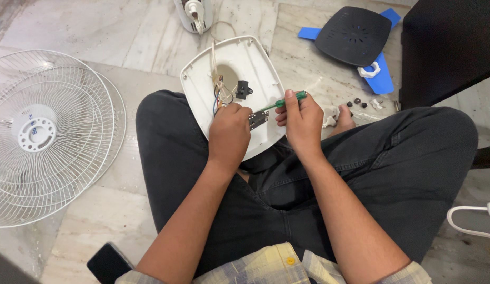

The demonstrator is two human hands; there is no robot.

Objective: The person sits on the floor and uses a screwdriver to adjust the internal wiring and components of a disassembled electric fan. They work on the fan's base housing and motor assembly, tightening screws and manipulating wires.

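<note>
At frame centre the right hand grips a green screwdriver. Its long axis runs from the handle at upper right down-left to the tip, which meets a small dark switch block. The left hand is closed on that block from the left, so both hands touch it, the left nearer. The block lies on the lower part of a white base cover resting on the lap, coloured wires just above the left hand; whether the tip sits in a screw is hard to tell. A white fan guard fills the left of the frame, its round hub label white with blue marks. A black plate over blue blades lies at upper right.
</note>
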